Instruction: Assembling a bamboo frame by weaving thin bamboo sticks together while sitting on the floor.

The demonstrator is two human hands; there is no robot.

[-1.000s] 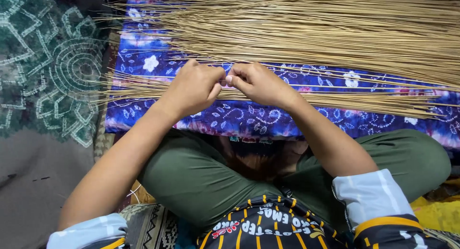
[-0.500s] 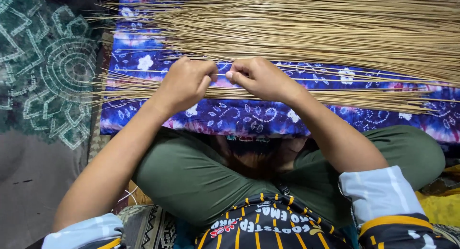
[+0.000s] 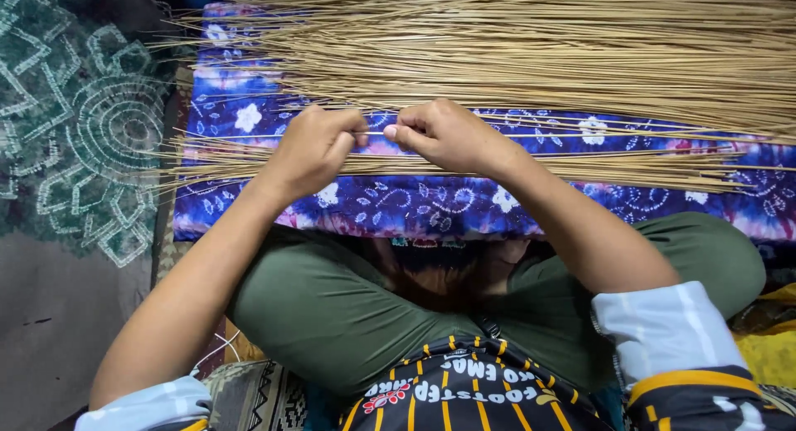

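Observation:
My left hand [image 3: 311, 149] and my right hand [image 3: 448, 137] are side by side over a blue and purple patterned cloth [image 3: 431, 203]. Both pinch the same thin tan stick [image 3: 377, 133] between thumb and fingers, fingertips almost touching. Under the hands lies a small flat bundle of thin sticks [image 3: 630, 170] running left to right. Farther from me, a much larger pile of the same thin tan sticks [image 3: 531, 54] spreads across the cloth's top edge.
I sit cross-legged in green trousers [image 3: 332, 298], knees under the cloth's near edge. A dark green mat with a white circular pattern [image 3: 91, 141] covers the floor on the left. Yellow fabric [image 3: 767, 348] shows at the right.
Both hands have stayed together on the stick; their fingertips have parted slightly along it. The view has shifted a little.

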